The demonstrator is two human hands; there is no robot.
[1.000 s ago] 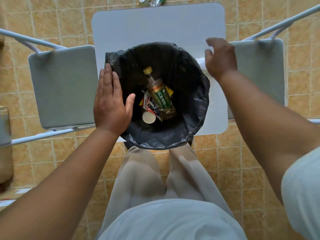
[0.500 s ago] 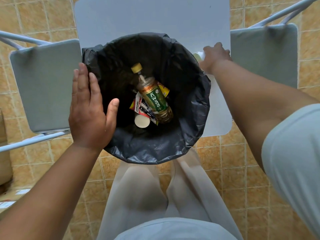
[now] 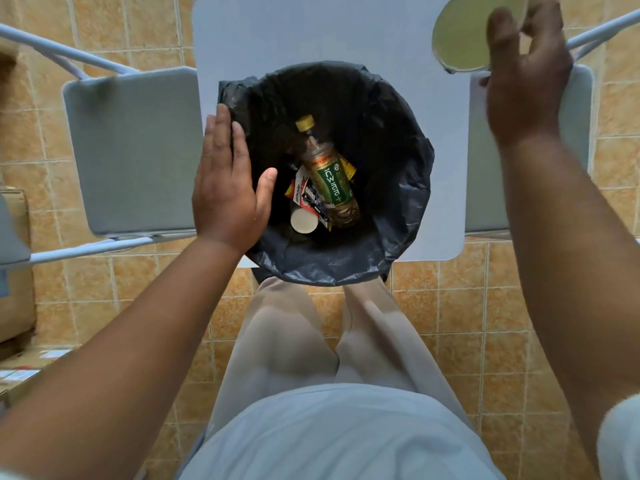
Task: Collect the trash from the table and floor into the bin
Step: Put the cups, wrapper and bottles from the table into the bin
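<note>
Bin (image 3: 408, 216) mouth clear (left hand (image 3: 225, 188) rimside)

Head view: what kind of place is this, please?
Probably a simple indoor eating or break area: a small white table, grey folding chairs on both sides, and an orange tiled floor.

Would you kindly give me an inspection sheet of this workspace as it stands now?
Surface: white table, the black-lined bin overlapping its near edge.
Job's things: bin holds a bottle, wrappers and a white round piece; cup in the right hand.
Clutter: nothing seen.
Hands: left hand flat on the bin's rim; right hand grips the cup.
Cables: nothing seen.
Surroundings: grey chair left and right, tiled floor, cardboard boxes at left.
</note>
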